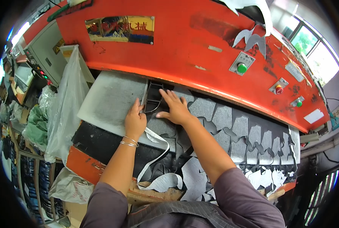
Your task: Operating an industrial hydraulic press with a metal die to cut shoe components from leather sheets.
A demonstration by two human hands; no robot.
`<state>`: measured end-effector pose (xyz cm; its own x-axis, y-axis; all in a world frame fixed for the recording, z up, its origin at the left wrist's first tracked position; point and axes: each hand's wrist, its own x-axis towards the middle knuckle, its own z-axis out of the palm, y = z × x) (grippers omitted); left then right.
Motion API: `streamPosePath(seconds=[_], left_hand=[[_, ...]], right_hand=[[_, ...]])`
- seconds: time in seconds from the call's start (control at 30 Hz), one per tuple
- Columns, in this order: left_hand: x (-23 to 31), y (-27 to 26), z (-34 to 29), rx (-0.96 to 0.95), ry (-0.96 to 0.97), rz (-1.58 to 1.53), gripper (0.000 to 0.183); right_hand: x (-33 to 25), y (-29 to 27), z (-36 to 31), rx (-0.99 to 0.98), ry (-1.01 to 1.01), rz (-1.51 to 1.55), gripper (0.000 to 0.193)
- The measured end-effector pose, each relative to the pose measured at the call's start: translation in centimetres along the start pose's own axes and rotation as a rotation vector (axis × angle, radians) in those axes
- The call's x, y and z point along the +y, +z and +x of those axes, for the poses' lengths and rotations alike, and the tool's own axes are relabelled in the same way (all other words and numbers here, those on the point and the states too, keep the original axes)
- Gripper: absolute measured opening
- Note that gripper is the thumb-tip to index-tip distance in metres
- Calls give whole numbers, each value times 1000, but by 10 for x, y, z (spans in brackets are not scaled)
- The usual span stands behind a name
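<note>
My left hand point(134, 121) rests on the edge of a grey sheet of fabric point(110, 98), its fingers curled at the sheet's right border beside a black metal cutting die point(153, 99). My right hand point(175, 108) lies flat with fingers spread on dark grey material point(200, 108), touching the die's right side. The die sits under the red press head point(184, 45). Cut-out holes run in a row through the dark sheet point(249, 136) to the right. Thin bangles circle my left wrist.
Green and red push buttons point(241, 68) sit on the red press. A clear plastic bag point(67, 106) hangs at left. Grey offcuts and a white strip point(158, 178) pile at the bench's front edge. Shelves and bags stand at far left; windows at upper right.
</note>
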<state>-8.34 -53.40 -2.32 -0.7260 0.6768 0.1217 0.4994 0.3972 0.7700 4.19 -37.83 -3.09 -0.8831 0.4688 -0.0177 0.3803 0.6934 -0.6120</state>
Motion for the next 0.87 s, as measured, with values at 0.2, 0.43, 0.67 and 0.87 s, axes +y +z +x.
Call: streamPosePath(seconds=[0.2,0.43,0.67,0.87], left_hand=[[24,15,26,156,108,-70,38],[228,148,69,-432,523,-489,20],[264,159,111,-398,603,-31,28],[156,53,20,-659,474,65,34]], right_hand=[[67,-119,-89,749,-114,384,69],[347,-343,-211,1648,767,-78,80],[327,-333,-177,1542,914,245,95],[307,-332,-240,1383,542,485,80]])
